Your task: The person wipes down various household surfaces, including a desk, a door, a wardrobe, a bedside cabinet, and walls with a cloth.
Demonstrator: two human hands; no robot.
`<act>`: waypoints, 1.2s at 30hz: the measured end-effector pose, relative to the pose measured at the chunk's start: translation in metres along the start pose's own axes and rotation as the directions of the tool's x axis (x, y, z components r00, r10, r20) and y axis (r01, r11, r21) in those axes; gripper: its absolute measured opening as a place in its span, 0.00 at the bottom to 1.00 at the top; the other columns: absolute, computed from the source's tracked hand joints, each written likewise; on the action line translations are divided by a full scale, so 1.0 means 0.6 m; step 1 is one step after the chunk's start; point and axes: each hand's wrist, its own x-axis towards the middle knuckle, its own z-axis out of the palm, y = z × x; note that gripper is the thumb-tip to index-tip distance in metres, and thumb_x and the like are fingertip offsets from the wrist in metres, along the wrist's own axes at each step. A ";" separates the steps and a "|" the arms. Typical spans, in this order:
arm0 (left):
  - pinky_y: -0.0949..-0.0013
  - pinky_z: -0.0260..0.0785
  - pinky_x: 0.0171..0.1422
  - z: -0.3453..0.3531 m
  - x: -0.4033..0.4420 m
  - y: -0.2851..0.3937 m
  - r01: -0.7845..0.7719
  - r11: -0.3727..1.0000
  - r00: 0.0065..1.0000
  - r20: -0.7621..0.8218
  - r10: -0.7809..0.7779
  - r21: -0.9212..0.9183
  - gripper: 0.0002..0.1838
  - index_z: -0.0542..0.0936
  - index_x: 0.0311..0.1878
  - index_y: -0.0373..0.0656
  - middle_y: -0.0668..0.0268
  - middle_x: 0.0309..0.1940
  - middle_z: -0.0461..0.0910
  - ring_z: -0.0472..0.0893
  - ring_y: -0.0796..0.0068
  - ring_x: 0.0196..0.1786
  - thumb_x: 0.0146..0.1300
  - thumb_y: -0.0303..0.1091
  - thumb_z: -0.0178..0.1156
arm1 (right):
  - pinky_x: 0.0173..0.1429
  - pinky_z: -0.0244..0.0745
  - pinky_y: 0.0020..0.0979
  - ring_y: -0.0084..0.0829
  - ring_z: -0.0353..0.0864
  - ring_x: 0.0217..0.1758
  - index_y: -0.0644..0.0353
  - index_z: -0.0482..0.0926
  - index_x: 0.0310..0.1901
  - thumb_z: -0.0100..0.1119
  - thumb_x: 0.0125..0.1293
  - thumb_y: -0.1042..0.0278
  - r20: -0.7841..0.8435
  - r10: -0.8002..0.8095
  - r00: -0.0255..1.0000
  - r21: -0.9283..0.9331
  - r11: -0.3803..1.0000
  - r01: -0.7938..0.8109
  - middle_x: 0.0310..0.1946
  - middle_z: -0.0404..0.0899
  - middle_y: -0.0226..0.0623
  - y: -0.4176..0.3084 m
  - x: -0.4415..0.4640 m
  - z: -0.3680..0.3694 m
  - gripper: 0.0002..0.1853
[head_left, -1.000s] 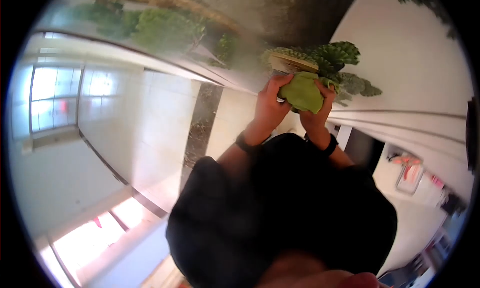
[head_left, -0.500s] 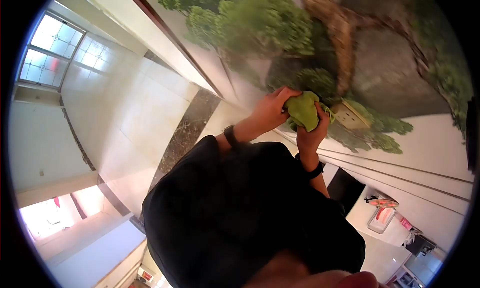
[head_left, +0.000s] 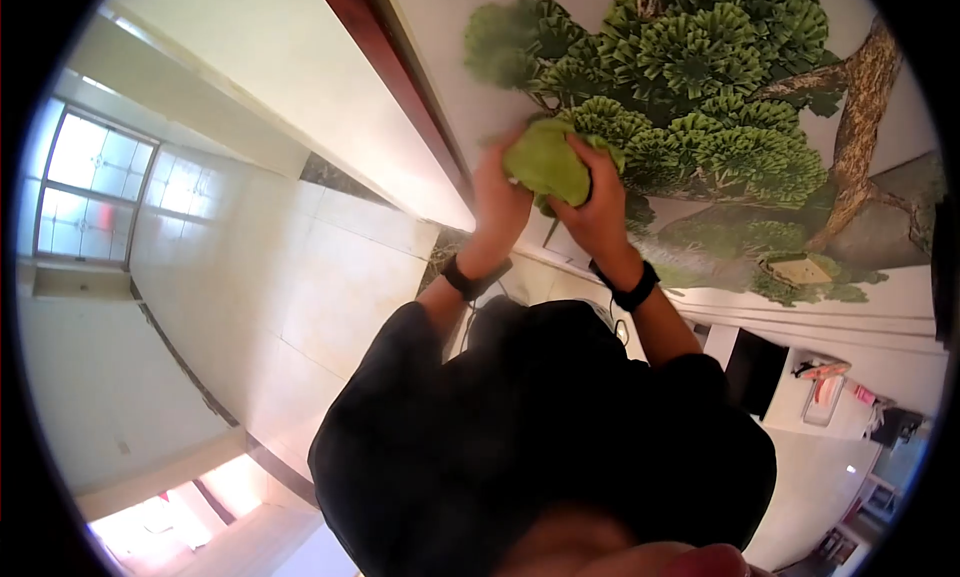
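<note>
- Before the painted wall (head_left: 720, 97), near a red-brown edge strip (head_left: 385, 62), a bunched green cloth (head_left: 550, 162) is held up between both hands.
- By the left hand (head_left: 503, 197), the cloth's left side is gripped; the fingers are partly blurred and hidden, so their exact placing cannot be told.
- By the right hand (head_left: 598, 199), the right side is pinched, with the thumb below and the fingers curled over the folds.
- Neither hand is spread wide; the two are kept slightly apart, with the cloth filling the gap.
- Whether the wall is touched by the cloth cannot be told from this angle.
- The step in hand is judged to be two-handed handling of the cloth close to the wall.
- For any next move, a firm grip on both sides would seem to be called for, with the loose folds gathered in and the strip's edge kept clear.
</note>
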 end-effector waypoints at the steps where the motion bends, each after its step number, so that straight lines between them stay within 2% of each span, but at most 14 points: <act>1: 0.61 0.74 0.53 0.001 0.017 0.010 -0.079 0.997 0.997 -0.021 0.079 -0.013 0.30 0.74 0.58 0.40 0.55 0.50 0.80 0.79 0.55 0.54 0.48 0.14 0.66 | 0.61 0.72 0.38 0.43 0.78 0.55 0.61 0.69 0.64 0.72 0.46 0.78 -0.009 -0.022 1.000 -0.034 0.999 0.022 0.57 0.76 0.45 -0.016 0.020 -0.009 0.39; 4: 0.60 0.74 0.51 0.027 0.048 0.032 -0.348 0.937 0.937 -0.033 0.349 0.033 0.31 0.75 0.58 0.41 0.55 0.48 0.79 0.79 0.52 0.50 0.47 0.16 0.65 | 0.60 0.73 0.41 0.50 0.77 0.53 0.60 0.71 0.60 0.73 0.41 0.77 -0.138 -0.083 0.987 -0.079 0.994 0.073 0.52 0.77 0.47 -0.044 0.052 -0.049 0.39; 6: 0.61 0.75 0.47 0.054 0.062 0.064 -0.498 0.866 0.867 0.006 0.498 0.039 0.32 0.76 0.59 0.43 0.54 0.47 0.78 0.79 0.49 0.47 0.46 0.16 0.65 | 0.61 0.72 0.39 0.45 0.77 0.53 0.63 0.70 0.60 0.76 0.43 0.74 -0.264 -0.100 0.959 -0.174 0.983 0.055 0.52 0.77 0.46 -0.042 0.046 -0.075 0.39; 8: 0.60 0.75 0.43 0.077 0.055 0.087 -0.480 0.874 0.863 0.141 0.486 -0.076 0.31 0.76 0.59 0.45 0.55 0.46 0.77 0.80 0.49 0.44 0.47 0.17 0.65 | 0.61 0.71 0.38 0.42 0.76 0.55 0.66 0.68 0.61 0.76 0.47 0.72 -0.383 -0.130 0.914 -0.250 0.968 0.032 0.53 0.75 0.46 -0.026 0.025 -0.101 0.38; 11: 0.59 0.76 0.39 0.109 0.022 0.086 -0.396 0.905 0.837 0.344 0.426 -0.157 0.30 0.76 0.59 0.49 0.59 0.45 0.78 0.81 0.51 0.40 0.48 0.20 0.65 | 0.61 0.70 0.37 0.39 0.74 0.57 0.68 0.66 0.61 0.74 0.53 0.68 -0.513 0.014 0.858 -0.139 0.985 -0.099 0.54 0.71 0.46 0.045 -0.052 -0.122 0.36; 16: 0.57 0.76 0.39 0.122 -0.017 0.011 -0.298 0.949 0.783 0.542 0.306 -0.105 0.28 0.76 0.57 0.52 0.65 0.45 0.79 0.82 0.54 0.39 0.50 0.24 0.66 | 0.62 0.67 0.38 0.39 0.72 0.57 0.68 0.64 0.61 0.73 0.54 0.67 -0.451 0.155 0.879 -0.173 0.951 -0.257 0.53 0.69 0.46 0.092 -0.142 -0.103 0.36; 17: 0.57 0.76 0.39 0.118 -0.021 -0.014 -0.288 0.952 0.785 0.544 0.296 -0.101 0.28 0.75 0.57 0.52 0.65 0.44 0.79 0.82 0.54 0.39 0.50 0.25 0.66 | 0.62 0.66 0.38 0.39 0.72 0.56 0.66 0.63 0.60 0.72 0.53 0.69 -0.409 0.136 0.902 -0.298 0.915 -0.273 0.52 0.69 0.46 0.098 -0.151 -0.089 0.35; 18: 0.57 0.76 0.39 0.109 -0.024 -0.035 -0.279 0.956 0.788 0.546 0.284 -0.094 0.28 0.75 0.57 0.52 0.65 0.44 0.79 0.82 0.54 0.39 0.50 0.25 0.66 | 0.62 0.65 0.39 0.40 0.71 0.56 0.66 0.64 0.59 0.71 0.52 0.71 -0.410 0.207 0.888 -0.162 0.942 -0.294 0.51 0.69 0.47 0.090 -0.147 -0.068 0.34; 23: 0.57 0.75 0.45 0.035 -0.018 -0.083 -0.176 0.976 0.864 0.494 0.092 0.126 0.30 0.74 0.58 0.50 0.58 0.47 0.79 0.81 0.50 0.47 0.48 0.21 0.67 | 0.60 0.70 0.38 0.43 0.75 0.55 0.64 0.66 0.60 0.71 0.51 0.74 -0.208 0.361 0.909 -0.051 0.924 -0.379 0.51 0.73 0.47 0.050 -0.110 0.000 0.34; 27: 0.58 0.74 0.51 -0.004 0.028 -0.068 -0.295 0.954 0.926 0.262 0.273 0.048 0.31 0.74 0.58 0.45 0.55 0.50 0.79 0.80 0.50 0.50 0.48 0.17 0.66 | 0.62 0.70 0.40 0.49 0.75 0.56 0.64 0.66 0.62 0.73 0.47 0.75 -0.084 0.297 0.951 -0.178 0.935 -0.307 0.53 0.74 0.54 -0.013 -0.022 0.011 0.39; 30: 0.60 0.73 0.54 -0.026 0.072 0.019 -0.352 0.936 0.935 0.049 0.351 0.023 0.30 0.74 0.58 0.41 0.54 0.51 0.79 0.80 0.52 0.51 0.48 0.16 0.65 | 0.58 0.73 0.43 0.52 0.75 0.54 0.62 0.66 0.63 0.77 0.41 0.72 -0.106 -0.071 0.992 -0.275 0.961 0.040 0.54 0.72 0.54 -0.069 0.063 -0.010 0.43; 31: 0.60 0.73 0.55 -0.028 0.087 0.046 -0.355 0.935 0.935 0.004 0.355 -0.009 0.29 0.74 0.57 0.40 0.54 0.51 0.79 0.80 0.52 0.52 0.47 0.16 0.64 | 0.61 0.70 0.42 0.48 0.75 0.55 0.64 0.67 0.62 0.77 0.43 0.72 -0.137 0.008 0.991 -0.226 0.973 -0.039 0.56 0.72 0.51 -0.090 0.080 -0.016 0.42; 35: 0.61 0.74 0.52 -0.012 0.120 0.076 -0.534 0.845 0.841 -0.089 0.534 0.018 0.27 0.74 0.52 0.38 0.55 0.49 0.80 0.81 0.53 0.50 0.45 0.15 0.64 | 0.76 0.46 0.45 0.38 0.69 0.61 0.67 0.63 0.64 0.71 0.53 0.71 -0.274 -0.029 0.961 -0.127 0.992 -0.006 0.58 0.67 0.44 -0.083 0.088 -0.020 0.38; 36: 0.61 0.75 0.50 -0.008 0.119 0.071 -0.534 0.845 0.844 -0.064 0.532 -0.029 0.27 0.74 0.51 0.38 0.55 0.48 0.81 0.82 0.53 0.48 0.44 0.15 0.63 | 0.76 0.45 0.45 0.39 0.68 0.61 0.67 0.63 0.64 0.71 0.53 0.70 -0.288 -0.056 0.956 -0.186 0.983 0.002 0.57 0.67 0.43 -0.070 0.078 -0.017 0.38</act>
